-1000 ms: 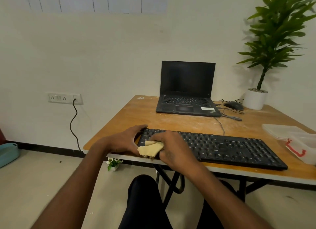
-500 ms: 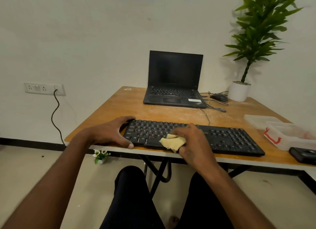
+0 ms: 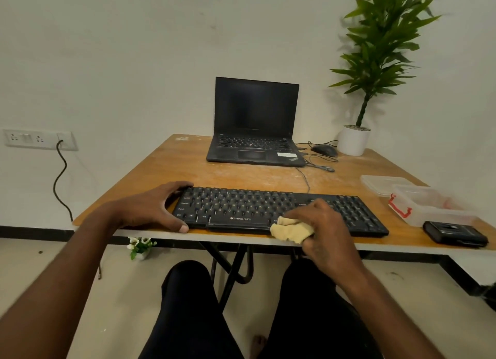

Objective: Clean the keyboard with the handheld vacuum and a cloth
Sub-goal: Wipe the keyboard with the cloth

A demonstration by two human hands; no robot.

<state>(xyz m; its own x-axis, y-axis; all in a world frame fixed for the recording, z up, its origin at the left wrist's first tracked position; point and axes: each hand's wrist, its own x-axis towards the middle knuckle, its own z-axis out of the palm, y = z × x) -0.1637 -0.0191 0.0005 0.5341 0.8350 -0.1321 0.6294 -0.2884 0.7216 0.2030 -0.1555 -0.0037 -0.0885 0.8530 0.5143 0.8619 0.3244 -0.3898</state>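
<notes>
Since a second ago the right hand has slid with the cloth from the left end of the keyboard to just right of its space bar, at the near edge.

Head view: the black Zebronics keyboard lies along the front edge of the wooden surface. The right hand's grip is closed round the bunched beige cloth, which presses on the keyboard's front rim. The left hand clamps the keyboard's left end, fingers curled over the far corner and thumb on the near corner.

Behind the keyboard an open black laptop stands with a dark screen, and a mouse with its cable lies just to the right of it. A potted plant in a white pot stands at the far right corner. A clear plastic box with a red latch sits to the right of the keyboard, its lid behind it, and a flat black device lies in front of the box, near the surface's edge. Whether that device is the vacuum cannot be told.
</notes>
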